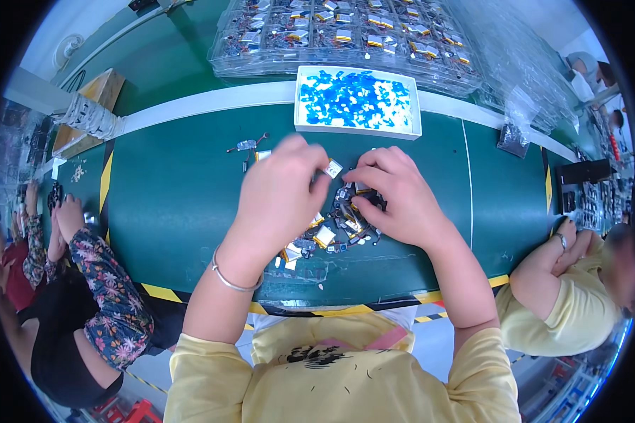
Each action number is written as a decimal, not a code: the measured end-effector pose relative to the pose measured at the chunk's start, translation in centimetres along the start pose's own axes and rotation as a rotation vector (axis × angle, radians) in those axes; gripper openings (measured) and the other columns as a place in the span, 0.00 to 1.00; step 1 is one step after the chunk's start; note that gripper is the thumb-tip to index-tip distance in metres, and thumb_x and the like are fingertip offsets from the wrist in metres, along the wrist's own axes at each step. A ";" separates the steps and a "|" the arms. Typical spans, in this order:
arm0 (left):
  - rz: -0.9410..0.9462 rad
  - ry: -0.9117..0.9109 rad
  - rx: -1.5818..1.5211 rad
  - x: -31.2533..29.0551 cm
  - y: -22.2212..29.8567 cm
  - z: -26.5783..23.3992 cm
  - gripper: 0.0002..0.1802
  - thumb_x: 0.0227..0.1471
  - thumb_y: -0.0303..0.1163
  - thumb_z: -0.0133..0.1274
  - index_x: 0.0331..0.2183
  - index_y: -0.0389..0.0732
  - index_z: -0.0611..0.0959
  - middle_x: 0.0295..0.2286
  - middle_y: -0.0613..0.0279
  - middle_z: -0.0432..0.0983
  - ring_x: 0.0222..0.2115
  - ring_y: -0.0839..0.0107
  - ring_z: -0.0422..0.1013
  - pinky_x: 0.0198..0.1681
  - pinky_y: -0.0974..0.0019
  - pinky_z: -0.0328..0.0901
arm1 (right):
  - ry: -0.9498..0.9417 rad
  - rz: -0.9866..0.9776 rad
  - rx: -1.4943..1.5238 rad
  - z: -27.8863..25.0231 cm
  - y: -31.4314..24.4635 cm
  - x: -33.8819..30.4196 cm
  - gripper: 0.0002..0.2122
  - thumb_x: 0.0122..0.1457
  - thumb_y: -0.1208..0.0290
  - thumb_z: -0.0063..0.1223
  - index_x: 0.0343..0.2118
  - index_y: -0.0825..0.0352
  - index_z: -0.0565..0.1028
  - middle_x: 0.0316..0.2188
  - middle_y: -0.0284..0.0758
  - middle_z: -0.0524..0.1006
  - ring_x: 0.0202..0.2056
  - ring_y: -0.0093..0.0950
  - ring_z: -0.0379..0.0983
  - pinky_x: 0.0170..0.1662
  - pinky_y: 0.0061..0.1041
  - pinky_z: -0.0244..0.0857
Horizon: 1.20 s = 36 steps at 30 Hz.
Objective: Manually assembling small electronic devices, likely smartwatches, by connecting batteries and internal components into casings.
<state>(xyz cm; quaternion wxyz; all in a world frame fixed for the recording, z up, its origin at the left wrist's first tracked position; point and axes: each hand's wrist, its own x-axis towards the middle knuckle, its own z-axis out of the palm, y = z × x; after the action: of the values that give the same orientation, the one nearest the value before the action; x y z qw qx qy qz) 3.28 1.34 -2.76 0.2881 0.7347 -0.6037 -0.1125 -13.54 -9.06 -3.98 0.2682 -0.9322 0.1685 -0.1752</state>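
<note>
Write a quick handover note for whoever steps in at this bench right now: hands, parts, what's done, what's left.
Left hand: raised over the green table, fingertips pinching a small silver battery cell.
Right hand: fingers meeting the same cell from the other side, palm over the pile of small cells and wires.
One wired part lies apart, left of the hands.
White tray of blue pieces sits just behind the hands; clear trays of finished-looking cells lie beyond.
Done: cannot tell how many. Left: the pile remains loose on the table.
</note>
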 end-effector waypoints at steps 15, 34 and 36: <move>-0.197 -0.209 -0.847 -0.3 -0.7 2.1 0.06 0.45 0.25 0.54 0.29 0.40 0.75 0.18 0.64 0.72 0.20 0.74 0.71 0.20 0.72 0.62 | -0.265 -0.039 0.046 -1.1 -0.7 -1.3 0.08 0.41 0.71 0.61 0.17 0.62 0.71 0.18 0.30 0.70 0.24 0.31 0.68 0.30 0.30 0.59; -0.176 -0.389 -0.921 -0.7 2.4 0.4 0.04 0.50 0.26 0.53 0.31 0.37 0.76 0.31 0.59 0.74 0.26 0.80 0.70 0.28 0.77 0.65 | 0.186 0.252 0.889 -1.7 -1.2 -1.5 0.08 0.47 0.81 0.58 0.32 0.69 0.76 0.30 0.32 0.73 0.29 0.19 0.70 0.30 0.16 0.63; -0.006 -0.213 -0.643 -1.0 2.6 1.2 0.03 0.49 0.25 0.54 0.29 0.37 0.77 0.28 0.64 0.73 0.23 0.83 0.68 0.25 0.79 0.62 | 0.143 0.294 1.011 -1.6 -1.3 -1.3 0.09 0.48 0.81 0.57 0.34 0.69 0.75 0.30 0.31 0.73 0.30 0.18 0.70 0.30 0.16 0.63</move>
<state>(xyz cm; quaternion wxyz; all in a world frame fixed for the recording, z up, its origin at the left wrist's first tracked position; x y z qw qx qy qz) 0.24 1.63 -2.45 0.4402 0.5922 -0.5619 -0.3739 -15.11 -8.18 -2.29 0.6937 -0.6388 0.2098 -0.2580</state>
